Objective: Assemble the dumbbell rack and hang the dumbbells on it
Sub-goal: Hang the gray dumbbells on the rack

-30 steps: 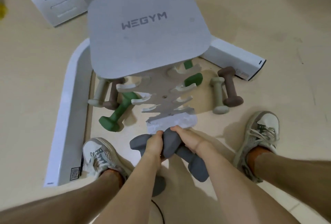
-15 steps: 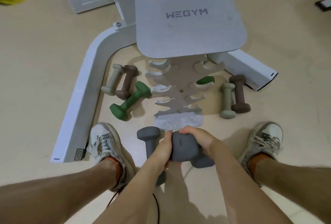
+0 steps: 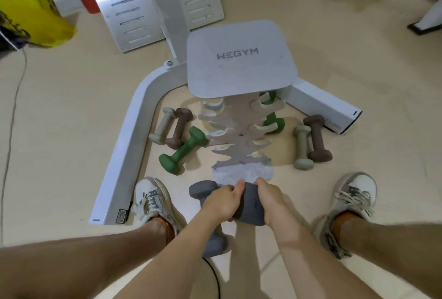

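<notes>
Between the two sneakered feet, low in the head view, both forearms reach down and forward and meet at a pair of grey dumbbells. The left hand [image 3: 223, 200] is wrapped knuckles-up around the handle of one grey dumbbell [image 3: 203, 190], whose long axis runs roughly away from the person: one head shows just past the fingers, the other below the wrist near the floor. The right hand [image 3: 271, 200] is clasped over the side of the second grey dumbbell [image 3: 250, 205], with the thumb along its far edge; only a blocky head is exposed, so its axis is hard to judge, though it seems turned across the first. The two weights touch between the hands. Just beyond the fingertips stands the dumbbell rack [image 3: 240, 140], seen from above, its tree of paired cradles narrowing toward the hands and its square top plate [image 3: 241, 59] printed WEGYM. None of its visible cradles holds a weight. On the floor left of it lie a beige, a brown and a green dumbbell [image 3: 183, 150]; right of it another beige and brown pair [image 3: 311, 142] lie side by side, and a second green one is partly hidden behind the cradles.
</notes>
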Tool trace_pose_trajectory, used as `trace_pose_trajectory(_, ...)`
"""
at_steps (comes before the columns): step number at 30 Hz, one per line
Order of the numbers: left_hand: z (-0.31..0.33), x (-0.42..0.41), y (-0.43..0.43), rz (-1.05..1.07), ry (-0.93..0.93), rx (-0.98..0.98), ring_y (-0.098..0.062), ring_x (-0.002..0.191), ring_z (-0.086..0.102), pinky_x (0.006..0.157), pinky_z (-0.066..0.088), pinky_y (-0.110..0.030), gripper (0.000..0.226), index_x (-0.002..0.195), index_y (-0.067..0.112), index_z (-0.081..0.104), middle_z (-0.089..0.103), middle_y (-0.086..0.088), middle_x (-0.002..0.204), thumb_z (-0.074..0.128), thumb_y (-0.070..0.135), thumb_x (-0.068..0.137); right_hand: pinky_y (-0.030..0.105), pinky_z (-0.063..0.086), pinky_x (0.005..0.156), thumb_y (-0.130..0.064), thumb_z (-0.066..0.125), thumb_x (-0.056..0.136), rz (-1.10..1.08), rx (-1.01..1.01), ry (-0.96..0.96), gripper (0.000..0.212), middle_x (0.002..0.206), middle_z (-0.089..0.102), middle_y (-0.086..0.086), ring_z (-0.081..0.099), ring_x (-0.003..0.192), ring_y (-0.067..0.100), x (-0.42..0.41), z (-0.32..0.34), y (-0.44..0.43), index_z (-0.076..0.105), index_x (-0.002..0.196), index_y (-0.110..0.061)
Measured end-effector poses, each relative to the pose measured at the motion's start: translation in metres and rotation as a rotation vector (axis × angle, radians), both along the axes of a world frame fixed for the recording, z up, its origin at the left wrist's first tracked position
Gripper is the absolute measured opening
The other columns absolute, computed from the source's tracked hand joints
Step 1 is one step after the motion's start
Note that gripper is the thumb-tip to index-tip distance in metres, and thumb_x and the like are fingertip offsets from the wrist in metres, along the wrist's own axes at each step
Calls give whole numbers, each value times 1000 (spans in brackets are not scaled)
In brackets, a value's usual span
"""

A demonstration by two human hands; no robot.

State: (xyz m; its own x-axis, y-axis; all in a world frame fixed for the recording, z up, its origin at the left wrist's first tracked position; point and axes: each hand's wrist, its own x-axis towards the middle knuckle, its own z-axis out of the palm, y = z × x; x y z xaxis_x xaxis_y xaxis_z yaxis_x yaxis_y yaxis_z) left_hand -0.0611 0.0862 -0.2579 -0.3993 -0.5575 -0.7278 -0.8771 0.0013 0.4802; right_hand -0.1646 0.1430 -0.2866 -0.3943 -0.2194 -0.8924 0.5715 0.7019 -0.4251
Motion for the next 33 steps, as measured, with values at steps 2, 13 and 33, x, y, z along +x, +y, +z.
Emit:
trace_pose_trajectory(2, 0, -1, 12, -28, 24, 17, -39, 90, 71, 85, 58, -48, 67, 113, 6, 59, 71, -23, 105, 22, 60, 99, 44, 50, 100, -46, 53, 93, 111, 45, 18, 51, 116, 69, 17, 65, 107, 36, -3, 0, 12, 64, 120, -5)
trace_pose_trajectory(13, -50, 58, 0, 276, -116, -203, -31, 100, 60, 89, 51, -40, 29, 116, 12, 52, 60, -12, 109, 53, 31, 93, 36, 49, 82, -28, 51, 87, -220, -55, -120, 18, 84, 63, 8, 60, 83, 27, 0, -2, 51, 56, 81, -12)
trace_pose_trajectory(33, -102, 19, 115, 564, -20, 629, -31, 79, 66, 72, 58, -43, 10, 88, 3, 54, 66, -18, 89, 56, 6, 97, 37, 38, 73, -32, 43, 98, 415, 27, 673, 50, 66, 51, 10, 49, 76, 32, -50, 43, 31, 41, 51, -15)
